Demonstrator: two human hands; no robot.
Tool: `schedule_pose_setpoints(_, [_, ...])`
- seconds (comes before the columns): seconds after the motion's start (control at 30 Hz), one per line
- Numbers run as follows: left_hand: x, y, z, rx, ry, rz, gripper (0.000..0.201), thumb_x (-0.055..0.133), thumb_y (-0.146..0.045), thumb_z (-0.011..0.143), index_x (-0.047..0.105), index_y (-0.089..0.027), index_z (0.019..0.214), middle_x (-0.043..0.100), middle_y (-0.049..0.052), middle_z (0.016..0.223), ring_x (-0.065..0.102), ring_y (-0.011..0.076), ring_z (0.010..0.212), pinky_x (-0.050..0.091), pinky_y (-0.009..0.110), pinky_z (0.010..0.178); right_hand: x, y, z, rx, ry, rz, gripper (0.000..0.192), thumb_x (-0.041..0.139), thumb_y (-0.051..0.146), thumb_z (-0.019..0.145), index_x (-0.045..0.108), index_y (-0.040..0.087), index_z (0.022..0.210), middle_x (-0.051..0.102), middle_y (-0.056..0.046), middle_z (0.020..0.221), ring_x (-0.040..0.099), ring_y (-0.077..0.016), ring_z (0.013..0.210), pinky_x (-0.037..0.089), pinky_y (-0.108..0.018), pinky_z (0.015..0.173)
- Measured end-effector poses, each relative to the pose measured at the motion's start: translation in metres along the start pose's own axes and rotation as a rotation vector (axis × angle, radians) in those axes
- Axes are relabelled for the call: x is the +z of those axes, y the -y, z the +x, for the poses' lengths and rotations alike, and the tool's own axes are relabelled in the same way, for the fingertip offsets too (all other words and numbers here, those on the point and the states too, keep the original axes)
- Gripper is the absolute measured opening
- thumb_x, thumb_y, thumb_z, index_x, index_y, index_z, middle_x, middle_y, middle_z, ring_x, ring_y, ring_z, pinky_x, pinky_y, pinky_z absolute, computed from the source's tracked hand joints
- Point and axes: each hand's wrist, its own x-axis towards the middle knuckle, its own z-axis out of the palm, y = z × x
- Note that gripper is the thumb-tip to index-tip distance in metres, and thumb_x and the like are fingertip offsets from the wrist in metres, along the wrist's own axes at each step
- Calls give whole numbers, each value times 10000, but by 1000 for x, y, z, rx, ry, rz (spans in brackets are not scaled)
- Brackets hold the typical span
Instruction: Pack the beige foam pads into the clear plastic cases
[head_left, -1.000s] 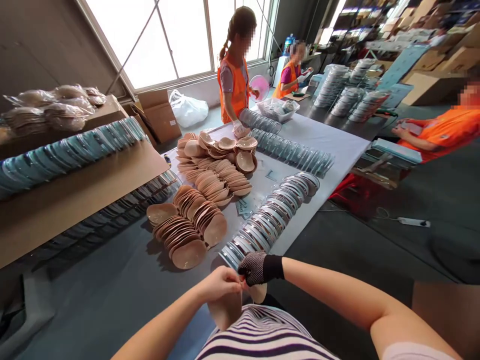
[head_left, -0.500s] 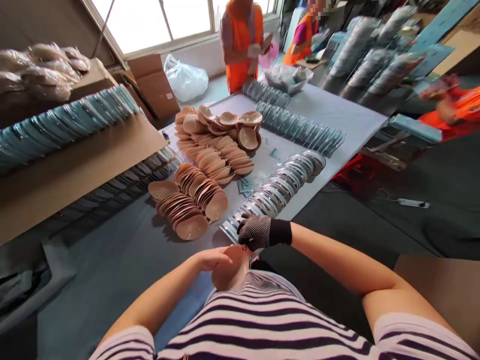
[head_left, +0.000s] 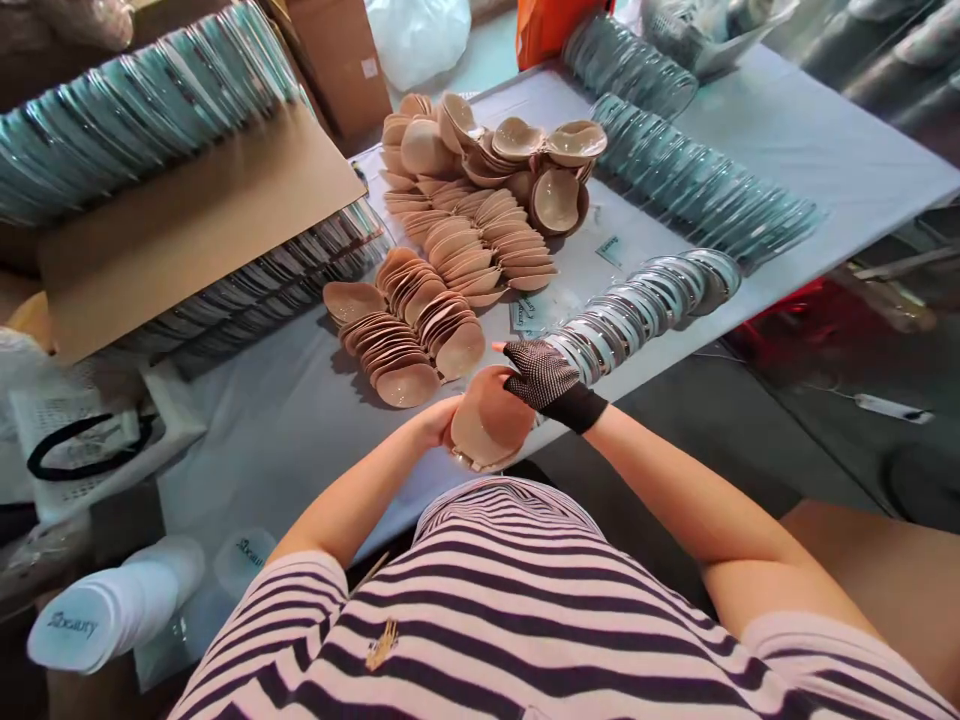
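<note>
A beige stick-on bra cup (head_left: pixel 491 420) is held in front of my striped shirt, over the table's near edge. My left hand (head_left: pixel 441 420), bare, grips the cup's left side, with most of its fingers hidden behind it. My right hand (head_left: pixel 546 375) wears a black dotted glove with bare fingertips. Its thumb side presses on the cup's upper right edge, and one finger sticks out to the left. Just beyond my hands, more beige cups (head_left: pixel 409 385) stand nested in rows. Beside the right hand runs a row of clear plastic shells (head_left: pixel 637 310).
Further clear shells (head_left: pixel 705 185) line the table's far side. Small printed cards (head_left: pixel 531 315) lie between the rows. At left are a cardboard sheet (head_left: pixel 202 230) with shells on it and a stack of white printed pads (head_left: pixel 112 610). A cardboard box (head_left: pixel 892 590) stands at lower right.
My view has tilted down and left, showing the white pads. The bra cup has turned so more of its face shows, and both hands have moved up from my body with it.
</note>
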Motion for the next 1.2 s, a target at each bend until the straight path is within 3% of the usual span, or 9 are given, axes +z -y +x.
schedule_pose_setpoints(0.17, [10,2,11,-37,75,-102,552,399,-545,980,671,-129,1220,758,119,1096,676,280,1108,454,413,1052,31,-15,4,197,117,93,409,413,286,998,601,182,1345,693,-109,1253,669,-222,1114,498,-326,979])
schedule_pose_setpoints(0.3, [7,15,14,-46,34,-122,420,618,-395,903,666,-151,1242,753,119,1110,678,286,1116,481,403,1032,51,-22,9,225,221,173,474,442,293,987,511,201,1447,654,-116,1323,647,-238,1175,495,-370,1015])
schedule_pose_setpoints(0.47, [4,29,20,158,-60,-247,460,810,-295,729,701,-116,1138,741,182,1107,688,356,1070,530,450,952,73,-35,17,164,181,574,506,412,139,912,575,222,1384,628,-65,1368,586,-177,1261,420,-377,1123])
schedule_pose_setpoints(0.6, [0,28,28,242,-161,-289,515,861,-259,654,702,-131,1126,755,158,1050,693,345,1032,529,448,936,78,-57,43,137,204,713,540,445,210,924,475,198,1463,627,-85,1361,592,-186,1233,455,-382,1080])
schedule_pose_setpoints(0.67, [-3,23,31,241,-216,-286,539,879,-270,615,704,-126,1104,759,150,1006,695,338,994,537,431,897,70,-85,71,225,163,590,533,459,255,948,439,162,1472,646,-109,1319,615,-193,1177,476,-369,1035])
schedule_pose_setpoints(0.77, [-5,16,32,241,-293,-287,564,894,-288,567,703,-118,1070,757,141,979,697,314,920,543,393,825,54,-139,117,454,83,139,490,479,242,955,471,83,1418,595,-209,1343,569,-246,1221,420,-384,1048])
schedule_pose_setpoints(0.87, [-6,11,33,242,-338,-305,567,891,-281,558,690,-116,1062,753,124,953,694,273,849,545,362,776,47,-180,145,555,178,-158,457,488,223,954,509,-2,1351,541,-315,1329,518,-319,1259,370,-461,1041])
schedule_pose_setpoints(1.07, [-12,6,41,163,-411,-398,451,840,-222,610,660,-119,1011,737,98,865,695,244,783,558,388,792,50,-211,155,589,326,-150,364,483,244,957,659,83,1232,647,-258,1224,631,-323,1114,457,-448,939])
schedule_pose_setpoints(1.2, [-12,4,44,185,-447,-440,370,782,-164,650,651,-129,994,735,91,847,693,241,768,575,392,770,31,-219,153,603,325,-146,387,423,266,977,644,166,1278,657,-188,1270,636,-298,1123,477,-417,949])
